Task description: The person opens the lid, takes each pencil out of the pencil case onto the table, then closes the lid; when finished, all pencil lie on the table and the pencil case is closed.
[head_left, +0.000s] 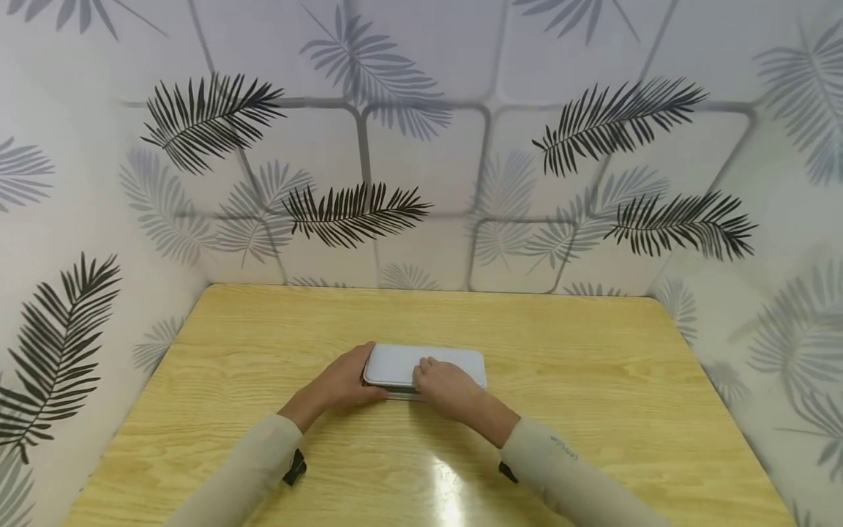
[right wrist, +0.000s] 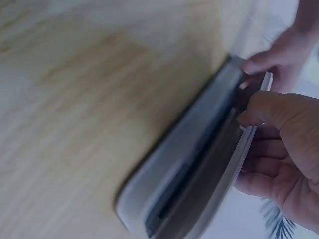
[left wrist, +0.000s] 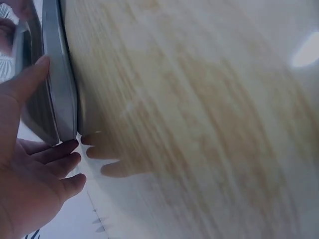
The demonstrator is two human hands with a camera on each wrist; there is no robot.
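A long white case [head_left: 395,364] with rounded corners lies on the table, its lid raised a little along the near side. My left hand [head_left: 345,377] holds the left end, thumb at the front edge and fingers behind the end. My right hand [head_left: 451,388] grips the lid's near edge right of the middle. In the right wrist view, the thumb hooks the edge of the lid [right wrist: 219,194] while the fingers lie over its outer face. A dark gap separates lid and grey base [right wrist: 149,179]. The case's contents are hidden. The left wrist view shows the base's side [left wrist: 62,84] close by the left fingertips.
The wood-grain table [head_left: 593,366] extends around the case on all sides. Behind it stands a pale wall [head_left: 428,256] with a leaf pattern. Black straps [head_left: 295,467] show at both sleeves. Light glares off the table's near part.
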